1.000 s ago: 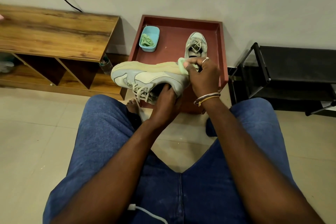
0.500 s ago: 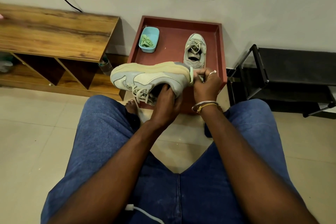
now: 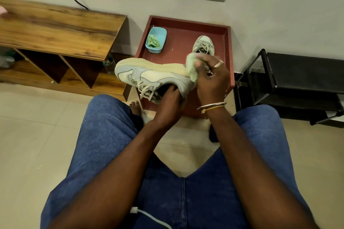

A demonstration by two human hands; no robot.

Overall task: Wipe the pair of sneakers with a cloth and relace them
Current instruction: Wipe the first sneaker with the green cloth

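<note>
Above the red tray (image 3: 178,46), your right hand (image 3: 212,80) bunches the green cloth (image 3: 191,69) against the held sneaker (image 3: 152,76) at its heel; your left hand (image 3: 169,102) grips its collar (fingers tucked inside). Hard rubbing could, I judge, twist it loose onto the second sneaker (image 3: 203,42)

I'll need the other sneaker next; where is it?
Head view: the other sneaker sits on the red tray, right side, just beyond the right hand, opposite the blue tub.
</note>
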